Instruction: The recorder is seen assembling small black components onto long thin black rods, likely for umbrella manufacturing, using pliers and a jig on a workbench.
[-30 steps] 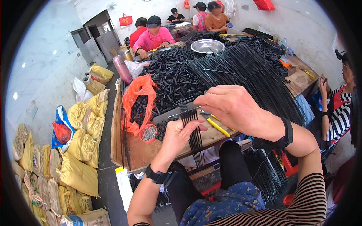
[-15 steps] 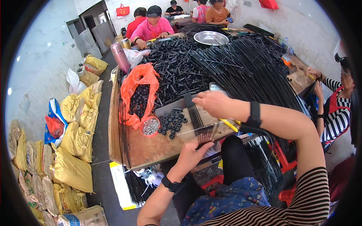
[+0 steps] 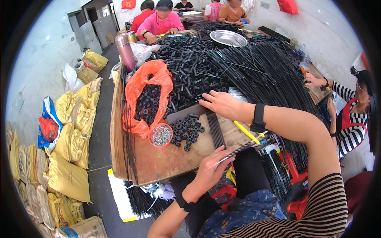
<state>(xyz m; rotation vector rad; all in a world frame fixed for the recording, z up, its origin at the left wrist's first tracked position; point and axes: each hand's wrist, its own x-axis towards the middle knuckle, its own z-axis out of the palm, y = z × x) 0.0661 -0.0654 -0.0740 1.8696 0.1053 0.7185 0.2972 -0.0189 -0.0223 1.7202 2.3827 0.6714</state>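
A row of thin black rods (image 3: 215, 131) lies side by side on the wooden table near its front edge. My left hand (image 3: 212, 168) is closed at the near end of this row; a thin pale strip or rod (image 3: 220, 162) shows across its fingers, and dark rod ends stick out to the right. My right hand (image 3: 224, 104) is over the far end of the row, fingers stretched toward the heap of short black tubes (image 3: 186, 59). Its fingertips are at the heap's edge; no held thing shows. Small black rings (image 3: 188, 131) lie left of the rods, beside a grey tray (image 3: 180, 115).
A red tub of small metal parts (image 3: 160, 135) and an orange plastic bag (image 3: 133, 95) stand at left. Long black rods (image 3: 262, 75) cover the right side. Yellow-handled pliers (image 3: 246, 132) lie near the edge. Several people work around the table; yellow sacks (image 3: 69, 178) line the floor.
My right hand has come off the rods and reaches to the tube heap, fingers more spread. The rods, upright and fanned before, now lie lower on the table. The view has shifted slightly.
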